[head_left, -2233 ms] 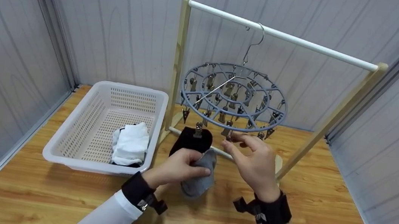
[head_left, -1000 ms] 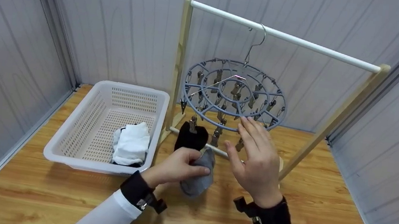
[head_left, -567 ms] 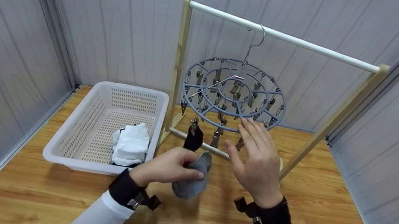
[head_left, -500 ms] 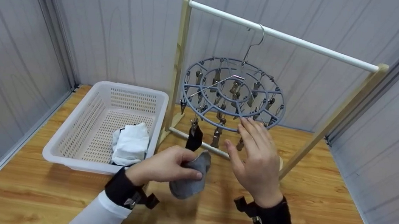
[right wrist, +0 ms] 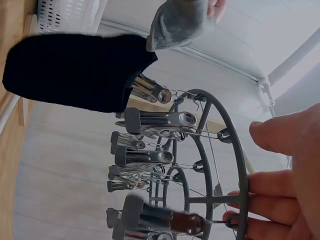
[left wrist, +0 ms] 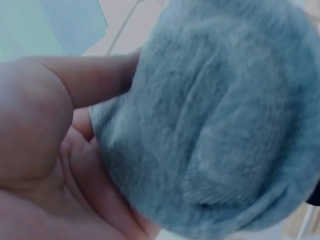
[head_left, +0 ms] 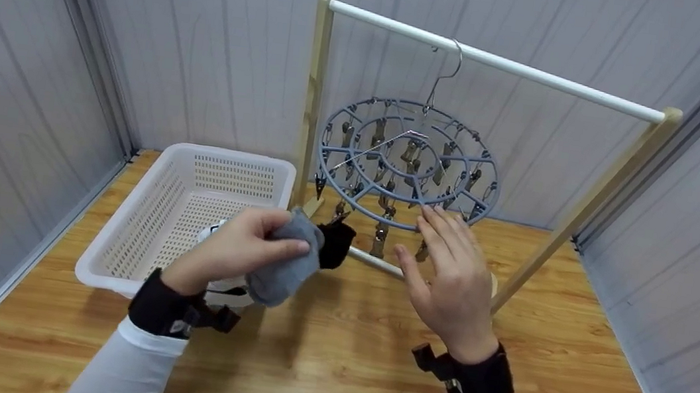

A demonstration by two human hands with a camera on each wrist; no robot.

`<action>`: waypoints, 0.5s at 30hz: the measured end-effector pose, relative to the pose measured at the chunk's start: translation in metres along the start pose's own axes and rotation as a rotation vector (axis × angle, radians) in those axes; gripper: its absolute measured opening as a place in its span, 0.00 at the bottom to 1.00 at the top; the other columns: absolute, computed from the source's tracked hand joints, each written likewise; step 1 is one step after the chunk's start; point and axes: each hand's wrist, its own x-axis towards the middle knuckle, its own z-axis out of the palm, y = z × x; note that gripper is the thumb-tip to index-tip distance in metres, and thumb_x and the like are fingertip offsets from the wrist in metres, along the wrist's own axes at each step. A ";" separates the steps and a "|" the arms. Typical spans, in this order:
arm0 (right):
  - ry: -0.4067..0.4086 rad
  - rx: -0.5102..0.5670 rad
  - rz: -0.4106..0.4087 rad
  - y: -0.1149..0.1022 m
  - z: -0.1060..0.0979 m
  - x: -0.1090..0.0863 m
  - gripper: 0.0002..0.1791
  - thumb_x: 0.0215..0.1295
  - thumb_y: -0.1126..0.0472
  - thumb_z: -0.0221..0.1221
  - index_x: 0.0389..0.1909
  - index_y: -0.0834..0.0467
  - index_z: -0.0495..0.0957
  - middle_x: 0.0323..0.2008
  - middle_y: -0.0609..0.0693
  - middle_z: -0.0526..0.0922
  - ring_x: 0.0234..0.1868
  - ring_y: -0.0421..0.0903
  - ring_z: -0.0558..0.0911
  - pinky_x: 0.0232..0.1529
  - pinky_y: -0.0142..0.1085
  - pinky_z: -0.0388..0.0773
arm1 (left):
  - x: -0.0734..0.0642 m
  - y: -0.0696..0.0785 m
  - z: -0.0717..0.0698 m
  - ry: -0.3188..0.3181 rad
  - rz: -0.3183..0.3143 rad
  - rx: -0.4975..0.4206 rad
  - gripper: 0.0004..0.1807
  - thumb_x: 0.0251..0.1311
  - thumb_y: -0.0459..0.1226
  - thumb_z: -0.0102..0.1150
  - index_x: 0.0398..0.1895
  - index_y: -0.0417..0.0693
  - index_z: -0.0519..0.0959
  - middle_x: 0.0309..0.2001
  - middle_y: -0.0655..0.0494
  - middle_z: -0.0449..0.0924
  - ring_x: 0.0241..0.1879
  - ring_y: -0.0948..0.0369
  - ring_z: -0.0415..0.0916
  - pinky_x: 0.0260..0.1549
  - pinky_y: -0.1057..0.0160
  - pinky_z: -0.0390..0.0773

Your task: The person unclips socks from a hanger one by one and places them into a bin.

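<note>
My left hand [head_left: 236,249] pinches a grey sock [head_left: 285,265] between thumb and fingers. The sock looks folded and fills most of the left wrist view. Close behind it, a black sock [head_left: 337,247] hangs from a metal clip of the round blue-grey clip hanger [head_left: 380,219]. With fingers extended, my right hand [head_left: 452,289] touches the near right rim of that hanger, thumb apart from it. In the right wrist view the fingertips lie behind the ring, and the black sock [right wrist: 75,72] dangles from its clip.
A white slotted basket [head_left: 97,272] stands at the left; the left hand partly hides the socks inside. The hanger hooks over the white bar [head_left: 558,82] of a wooden-legged rack [head_left: 573,224]. Several bare metal clips hang from the ring. Panelled walls enclose the wooden table [head_left: 335,368].
My left hand has carried the grey sock left and up towards the basket, and the black sock has swung. Earlier, my right hand left a clip and came to the hanger's rim, where it stays.
</note>
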 end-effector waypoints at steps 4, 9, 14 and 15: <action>-0.009 -0.004 0.001 0.000 -0.002 0.000 0.26 0.75 0.55 0.71 0.63 0.71 0.85 0.67 0.65 0.85 0.69 0.64 0.83 0.78 0.55 0.71 | 0.001 -0.002 -0.019 0.148 -0.096 0.025 0.13 0.75 0.40 0.72 0.52 0.39 0.86 0.45 0.47 0.88 0.43 0.53 0.84 0.44 0.59 0.84; -0.031 -0.019 -0.002 0.001 -0.004 0.000 0.26 0.75 0.55 0.71 0.63 0.71 0.85 0.68 0.65 0.84 0.70 0.63 0.82 0.78 0.55 0.70 | 0.006 -0.007 -0.035 0.251 -0.204 0.042 0.21 0.79 0.36 0.64 0.67 0.33 0.80 0.56 0.39 0.86 0.50 0.51 0.84 0.49 0.59 0.82; -0.031 -0.018 -0.007 0.002 -0.003 0.000 0.26 0.75 0.55 0.71 0.63 0.71 0.85 0.67 0.65 0.84 0.70 0.64 0.83 0.78 0.55 0.70 | 0.008 -0.022 -0.044 0.254 -0.324 0.050 0.24 0.82 0.33 0.54 0.73 0.25 0.70 0.60 0.32 0.80 0.53 0.48 0.81 0.46 0.58 0.82; -0.031 -0.017 -0.007 0.002 -0.003 0.000 0.26 0.75 0.55 0.71 0.63 0.71 0.85 0.67 0.65 0.84 0.70 0.64 0.83 0.79 0.55 0.70 | 0.007 -0.025 -0.045 0.243 -0.342 0.065 0.25 0.82 0.32 0.53 0.74 0.24 0.69 0.61 0.31 0.79 0.54 0.47 0.80 0.46 0.58 0.82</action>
